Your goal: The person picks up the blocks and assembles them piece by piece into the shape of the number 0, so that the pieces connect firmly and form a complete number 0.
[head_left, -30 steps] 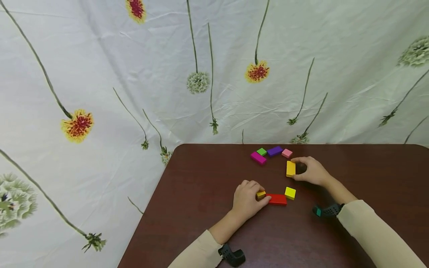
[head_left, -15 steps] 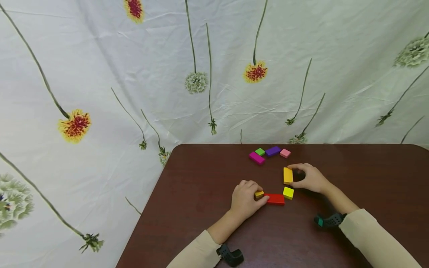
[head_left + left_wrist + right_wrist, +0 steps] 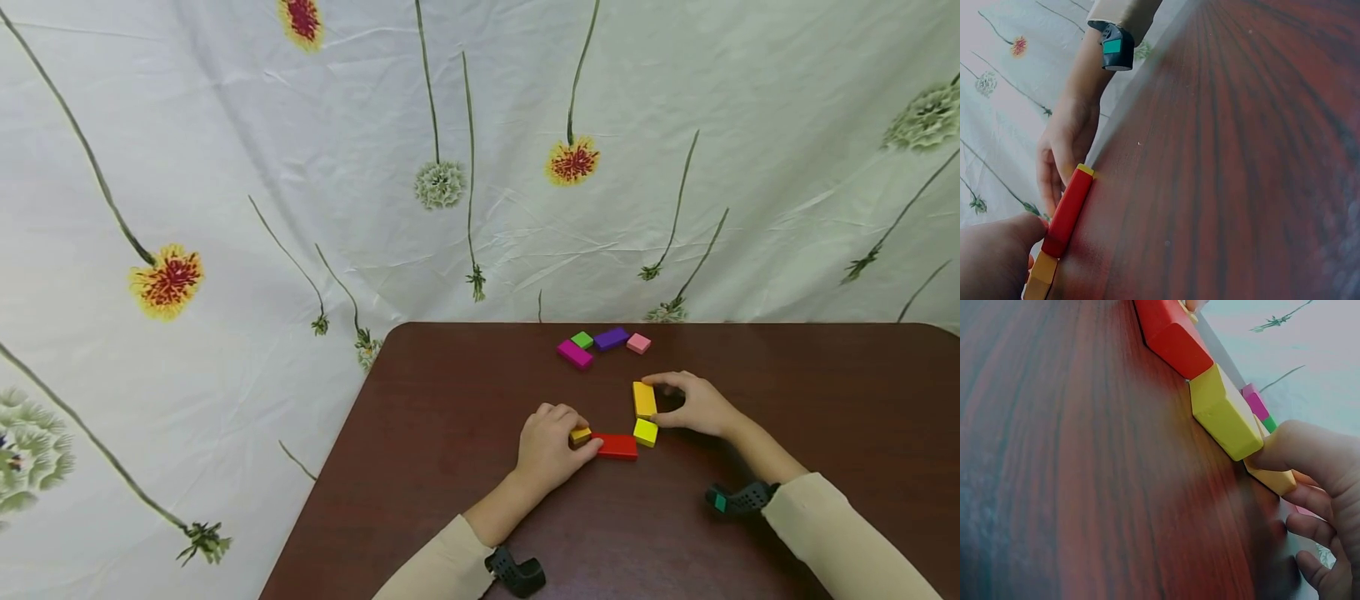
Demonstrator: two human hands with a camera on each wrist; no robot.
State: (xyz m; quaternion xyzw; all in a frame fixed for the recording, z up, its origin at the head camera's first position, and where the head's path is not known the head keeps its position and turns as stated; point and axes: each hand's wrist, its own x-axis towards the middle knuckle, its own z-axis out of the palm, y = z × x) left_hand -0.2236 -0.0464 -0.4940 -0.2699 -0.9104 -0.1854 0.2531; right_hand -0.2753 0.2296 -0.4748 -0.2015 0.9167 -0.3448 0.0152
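Observation:
My left hand (image 3: 551,443) grips an orange-yellow block (image 3: 580,435), its thumb touching the left end of a red block (image 3: 618,447). A bright yellow block (image 3: 645,432) stands at the red block's right end; in the right wrist view the red block (image 3: 1175,339) and yellow block (image 3: 1224,412) touch. With thumb and fingers my right hand (image 3: 697,403) holds a long orange-yellow block (image 3: 644,400), whose near end meets the yellow block. The left wrist view shows the red block (image 3: 1069,211) against the orange-yellow block (image 3: 1041,275) beside my left hand (image 3: 999,257).
Toward the back edge of the brown table (image 3: 450,392) lie a magenta block (image 3: 575,354), a green block (image 3: 582,340), a purple block (image 3: 611,338) and a pink block (image 3: 639,343). A flower-patterned cloth (image 3: 360,125) hangs behind.
My right hand has drawn the long orange-yellow block nearer, from close to the pink block to against the bright yellow one. My left hand keeps its grip in the same place.

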